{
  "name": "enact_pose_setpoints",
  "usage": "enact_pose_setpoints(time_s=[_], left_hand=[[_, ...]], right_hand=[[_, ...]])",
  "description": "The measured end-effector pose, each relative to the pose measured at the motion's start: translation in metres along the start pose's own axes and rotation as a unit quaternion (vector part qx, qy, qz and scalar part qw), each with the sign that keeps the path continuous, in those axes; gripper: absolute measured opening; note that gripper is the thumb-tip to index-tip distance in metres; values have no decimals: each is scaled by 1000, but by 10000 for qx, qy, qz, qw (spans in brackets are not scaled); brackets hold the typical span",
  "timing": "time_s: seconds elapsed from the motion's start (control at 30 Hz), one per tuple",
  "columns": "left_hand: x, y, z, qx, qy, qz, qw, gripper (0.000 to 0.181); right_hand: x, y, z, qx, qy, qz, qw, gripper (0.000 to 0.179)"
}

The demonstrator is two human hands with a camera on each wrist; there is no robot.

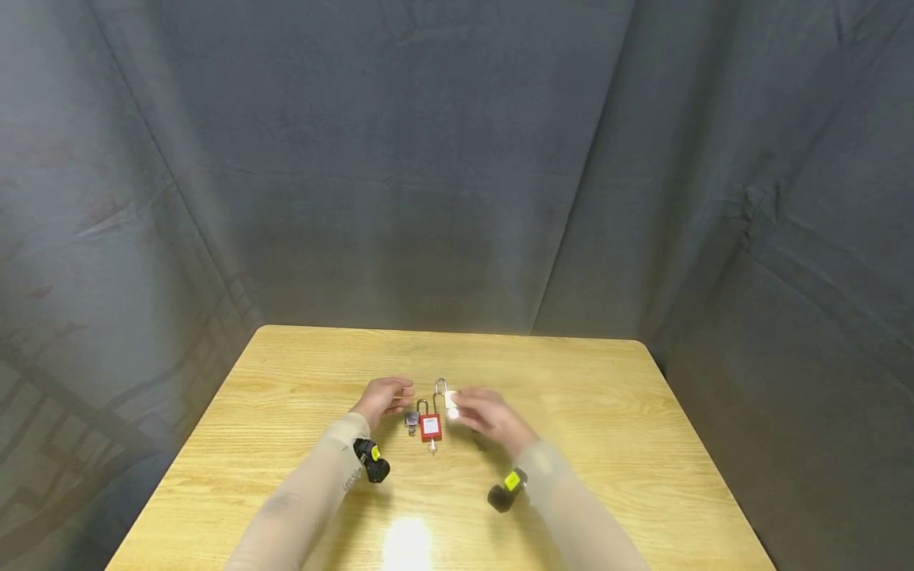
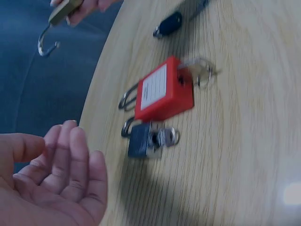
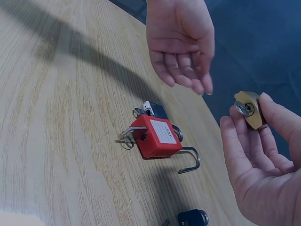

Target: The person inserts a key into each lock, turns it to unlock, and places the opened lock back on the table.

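1. Tabletop (image 1: 571,396): smooth grained wood, glossy enough to throw back glare.
2. Backdrop (image 1: 400,159): matt, creased cloth.
3. Red padlock (image 3: 146,143): smooth, plastic-looking body; shackle (image 3: 198,159) of shiny metal.
4. Label (image 3: 163,131): matt, paper-like.
5. Brass-coloured padlock (image 3: 257,121): smooth metal; its key (image 3: 242,108) shiny metal.
6. Small padlock (image 2: 138,141): smooth dark face, bright metallic side.
7. Sleeves (image 1: 303,496): matt cloth.

No word or number can be read. The white label (image 3: 163,131) on the red padlock (image 3: 151,142), roughly midway between the left and right edges of the worktop (image 1: 607,412), bears print too small and blurred to make out. Letter-like marks on the left sleeve (image 1: 307,496) are equally illegible.
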State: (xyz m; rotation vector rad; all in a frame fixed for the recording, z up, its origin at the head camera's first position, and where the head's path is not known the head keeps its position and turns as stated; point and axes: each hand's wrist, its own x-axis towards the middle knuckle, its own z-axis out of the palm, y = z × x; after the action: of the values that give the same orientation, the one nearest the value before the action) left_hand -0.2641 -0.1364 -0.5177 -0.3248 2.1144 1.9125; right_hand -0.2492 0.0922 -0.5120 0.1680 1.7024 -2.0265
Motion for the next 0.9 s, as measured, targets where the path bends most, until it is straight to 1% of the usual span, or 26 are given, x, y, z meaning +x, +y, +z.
enact_pose_setpoints(time_s=[0.1,0.2,0.33,0.5,0.7,0.9], left_hand=[[2,-2,-7,215,-14,-111,9997,33],[4,-4,-12,414,-59,-122,9991,34],[4,-6,-18,565,-89,-145,9983,35],[6,-12,-27,675,-57,-246,9974,34],[1,-16,-44,985,-63,-217,9949,36],[-2,-19,-61,1091,-30,-332,9935,36]], right_hand=[[0,1,0,-63,2,-8,10000,61],[0,1,0,-118,21,-16,9999,62],[1,2,-1,-129,23,-14,9999,63],[0,2,-1,-130,18,-5,9999,65],[-1,2,-2,-243,-70,-21,9997,67],[-1,2,-2,-231,-163,-52,9996,59]])
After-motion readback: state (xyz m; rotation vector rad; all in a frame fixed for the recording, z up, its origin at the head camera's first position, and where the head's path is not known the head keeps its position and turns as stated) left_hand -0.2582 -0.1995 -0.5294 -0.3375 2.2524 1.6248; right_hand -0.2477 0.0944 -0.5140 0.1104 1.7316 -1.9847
